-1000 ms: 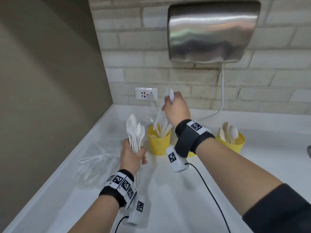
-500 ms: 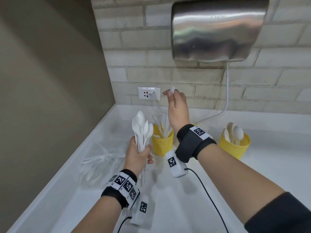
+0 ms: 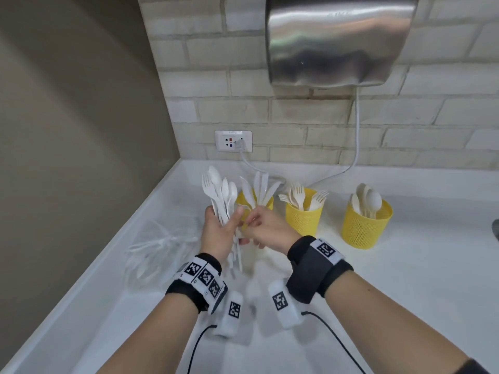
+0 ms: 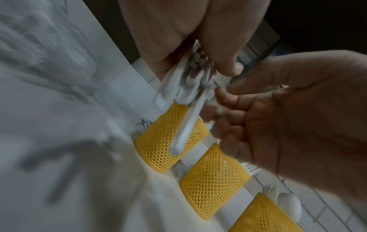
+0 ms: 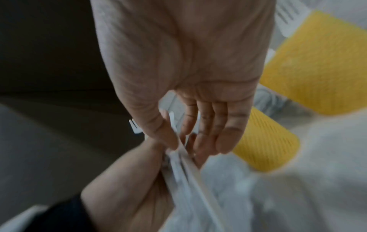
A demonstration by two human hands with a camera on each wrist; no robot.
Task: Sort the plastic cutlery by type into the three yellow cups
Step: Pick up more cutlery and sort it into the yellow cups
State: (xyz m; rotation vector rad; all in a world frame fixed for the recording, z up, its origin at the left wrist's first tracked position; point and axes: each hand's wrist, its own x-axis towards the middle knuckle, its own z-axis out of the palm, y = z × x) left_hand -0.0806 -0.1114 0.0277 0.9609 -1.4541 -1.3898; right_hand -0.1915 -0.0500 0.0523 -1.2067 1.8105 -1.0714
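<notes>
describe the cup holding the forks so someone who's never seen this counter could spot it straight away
Look below the steel hand dryer on the brick wall, down to the white counter. Three yellow mesh cups stand in a row there; the fork cup is the middle one. The left cup holds knives, the right cup spoons.

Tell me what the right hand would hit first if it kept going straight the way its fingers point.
The right hand points left at the bundle of cutlery gripped by the left hand; it would meet those handles first, and its fingertips look already on them.
</notes>
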